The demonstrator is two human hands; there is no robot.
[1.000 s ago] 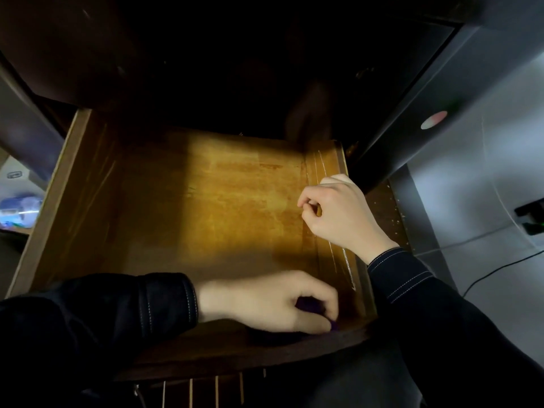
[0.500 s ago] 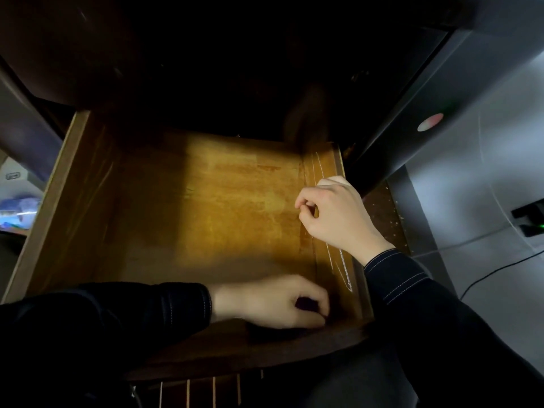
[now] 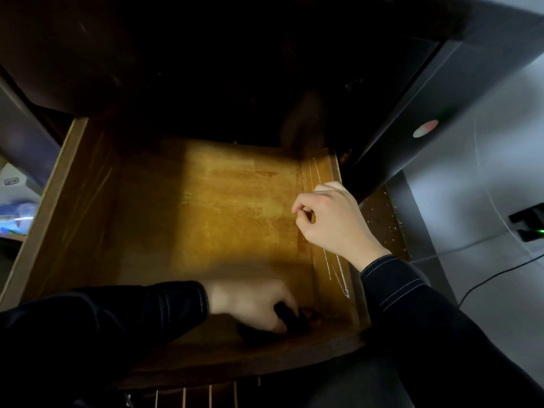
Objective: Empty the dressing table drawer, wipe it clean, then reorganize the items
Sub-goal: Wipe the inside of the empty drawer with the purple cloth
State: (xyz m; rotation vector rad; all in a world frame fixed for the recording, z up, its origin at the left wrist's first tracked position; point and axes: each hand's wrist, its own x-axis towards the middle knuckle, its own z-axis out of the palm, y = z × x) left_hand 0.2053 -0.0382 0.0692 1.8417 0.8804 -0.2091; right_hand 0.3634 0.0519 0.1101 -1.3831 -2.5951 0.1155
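Note:
The wooden drawer (image 3: 206,216) stands pulled out, and its lit floor is bare. My left hand (image 3: 250,301) is low in the near right corner, gripping a dark cloth (image 3: 290,318) pressed against the drawer floor by the front wall. My right hand (image 3: 332,219) sits on the drawer's right wall (image 3: 338,269) with its fingers curled over the rim. White scratch lines run along that wall. The back of the drawer is lost in shadow under the table top.
The dark dressing table top (image 3: 206,54) overhangs the drawer's back. To the right are a grey wall, a black plug with a green light (image 3: 530,225) and a black cable (image 3: 500,272). Blurred blue things (image 3: 14,216) lie at the far left.
My left hand has slid the cloth a little to the left along the drawer's front. My right hand has stayed on the right wall.

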